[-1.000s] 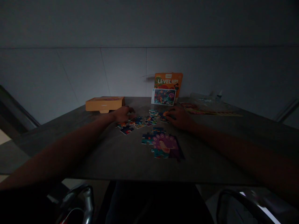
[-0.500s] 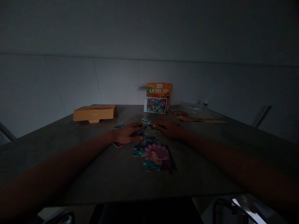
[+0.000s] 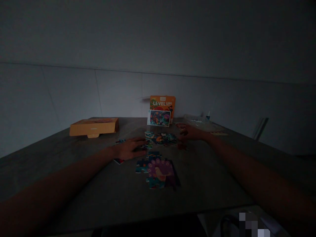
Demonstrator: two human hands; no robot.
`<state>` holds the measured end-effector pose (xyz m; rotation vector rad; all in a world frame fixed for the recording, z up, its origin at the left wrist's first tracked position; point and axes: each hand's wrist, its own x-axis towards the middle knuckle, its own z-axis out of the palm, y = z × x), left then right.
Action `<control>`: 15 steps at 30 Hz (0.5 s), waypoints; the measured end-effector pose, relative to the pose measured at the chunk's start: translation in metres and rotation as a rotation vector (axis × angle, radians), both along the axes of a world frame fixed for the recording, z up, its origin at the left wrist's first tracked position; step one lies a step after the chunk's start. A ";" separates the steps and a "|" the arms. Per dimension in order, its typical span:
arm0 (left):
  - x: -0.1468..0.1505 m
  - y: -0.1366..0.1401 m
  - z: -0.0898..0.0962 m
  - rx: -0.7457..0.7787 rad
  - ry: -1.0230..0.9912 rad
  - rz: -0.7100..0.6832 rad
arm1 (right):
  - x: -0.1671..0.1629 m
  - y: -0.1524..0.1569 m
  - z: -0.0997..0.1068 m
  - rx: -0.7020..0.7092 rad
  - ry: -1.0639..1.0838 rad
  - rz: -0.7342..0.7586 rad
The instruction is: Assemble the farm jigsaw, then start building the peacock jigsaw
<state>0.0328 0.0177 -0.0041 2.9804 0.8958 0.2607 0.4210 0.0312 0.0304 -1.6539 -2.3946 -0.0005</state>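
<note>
My left hand lies flat with its fingers spread, touching puzzle pieces at the middle of the table. Loose puzzle pieces lie in a group between my hands. My right hand is over the table just right of that group, its fingers bent and a little apart, with nothing visible in them. Nearer to me lies a joined part of the jigsaw puzzle, showing a purple peacock. One piece with red on it sticks out below my left wrist. The dim light hides the finer detail.
A picture card leans on an orange "LEVEL UP!" box part at the back. An open orange box stands at the left. Clear plastic wrapping and a small bottle are at the back right.
My right hand has moved right, off the loose pieces, uncovering more of them. My left hand has stayed on its pieces. The camera view has shifted slightly.
</note>
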 end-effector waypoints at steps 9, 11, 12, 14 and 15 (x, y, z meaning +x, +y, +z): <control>-0.001 0.000 0.000 0.013 -0.005 -0.011 | -0.028 0.006 -0.025 -0.024 -0.084 -0.050; -0.001 0.000 0.000 0.006 -0.006 -0.005 | -0.031 0.005 -0.026 -0.016 -0.081 -0.054; -0.001 0.000 0.000 0.005 -0.005 -0.001 | -0.031 0.004 -0.025 -0.014 -0.079 -0.057; 0.000 0.000 0.001 0.003 -0.003 0.004 | -0.032 0.002 -0.024 -0.013 -0.079 -0.062; 0.000 0.000 0.001 -0.001 -0.001 0.004 | -0.032 0.001 -0.023 -0.014 -0.079 -0.067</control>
